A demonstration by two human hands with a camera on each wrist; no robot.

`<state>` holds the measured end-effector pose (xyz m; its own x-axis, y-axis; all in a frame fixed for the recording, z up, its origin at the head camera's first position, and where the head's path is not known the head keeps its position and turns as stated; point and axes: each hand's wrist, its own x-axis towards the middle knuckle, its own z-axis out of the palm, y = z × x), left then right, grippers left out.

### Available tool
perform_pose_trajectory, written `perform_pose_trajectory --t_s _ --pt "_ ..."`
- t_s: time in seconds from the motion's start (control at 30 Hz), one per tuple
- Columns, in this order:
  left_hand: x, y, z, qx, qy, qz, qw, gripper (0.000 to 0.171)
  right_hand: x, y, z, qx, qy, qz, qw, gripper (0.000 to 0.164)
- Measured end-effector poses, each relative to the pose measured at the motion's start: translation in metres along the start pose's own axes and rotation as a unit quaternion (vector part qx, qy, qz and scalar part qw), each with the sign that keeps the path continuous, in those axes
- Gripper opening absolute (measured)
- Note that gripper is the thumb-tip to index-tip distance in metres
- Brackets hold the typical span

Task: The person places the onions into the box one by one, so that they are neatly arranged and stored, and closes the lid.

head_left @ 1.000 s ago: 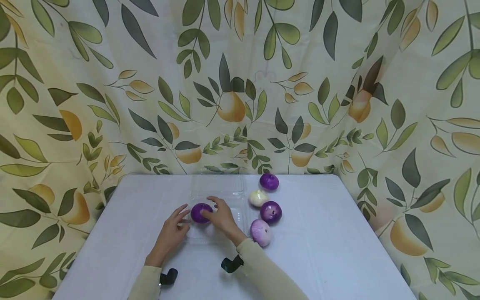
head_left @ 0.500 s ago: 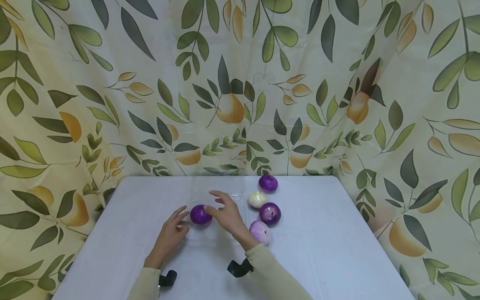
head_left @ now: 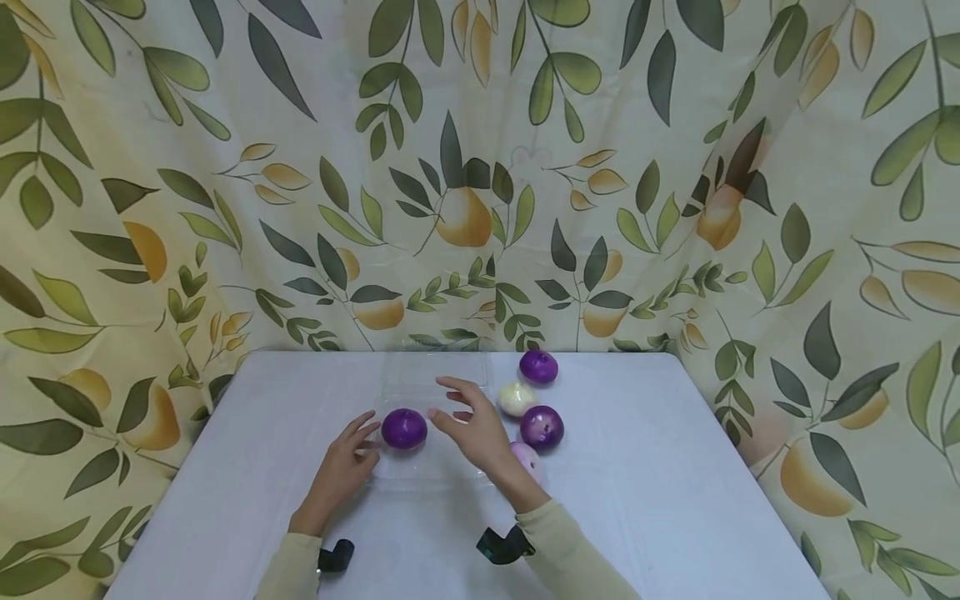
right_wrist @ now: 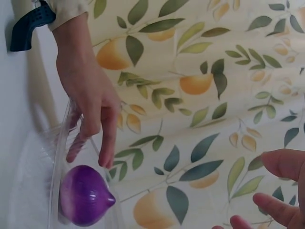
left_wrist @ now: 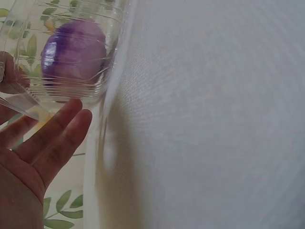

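Observation:
A purple onion (head_left: 404,428) sits in the left part of a clear plastic clamshell box (head_left: 450,475), whose lid (head_left: 435,367) lies open toward the back. At the box's left side is my left hand (head_left: 343,468); in the left wrist view, its fairly straight fingers (left_wrist: 62,143) lie against or very close to the clear wall. The right hand (head_left: 480,433) hovers over the right part of the box, fingers spread and apart from the onion. In the right wrist view, its fingertips (right_wrist: 281,164) show at the lower right, holding nothing.
Right of the box stand several more onions: a purple one (head_left: 538,367) at the back, a white one (head_left: 517,399), another purple one (head_left: 542,427) and a pale pink one (head_left: 527,460) partly behind the right hand. A white cloth covers the table (head_left: 637,467); a patterned curtain (head_left: 570,275) hangs behind.
My right hand has let go of the purple onion and moved right and away from it. The onion stays in the box, and the left hand has stayed at the box's left side.

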<state>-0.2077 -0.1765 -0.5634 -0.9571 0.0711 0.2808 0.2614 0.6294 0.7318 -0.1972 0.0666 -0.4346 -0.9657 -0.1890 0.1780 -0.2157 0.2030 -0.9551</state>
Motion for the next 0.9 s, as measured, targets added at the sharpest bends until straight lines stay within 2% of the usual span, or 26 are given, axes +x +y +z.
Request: perform_pose_trajectory --t_s 0.4,0.6,0.9 --pt "-0.001 -0.002 0.001 -0.006 0.004 0.005 1.0 0.047 -0.009 -0.001 -0.026 0.009 0.004 0.05 0.999 0.05" --pt "-0.001 -0.001 0.0 -0.016 0.001 -0.002 0.9999 0.047 -0.013 -0.003 -0.04 0.021 0.013 0.046 0.999 0.051" --pt "0.0 -0.002 0.004 -0.005 0.005 -0.009 0.9999 0.048 -0.021 -0.007 -0.065 -0.013 0.039 0.036 0.998 0.05"
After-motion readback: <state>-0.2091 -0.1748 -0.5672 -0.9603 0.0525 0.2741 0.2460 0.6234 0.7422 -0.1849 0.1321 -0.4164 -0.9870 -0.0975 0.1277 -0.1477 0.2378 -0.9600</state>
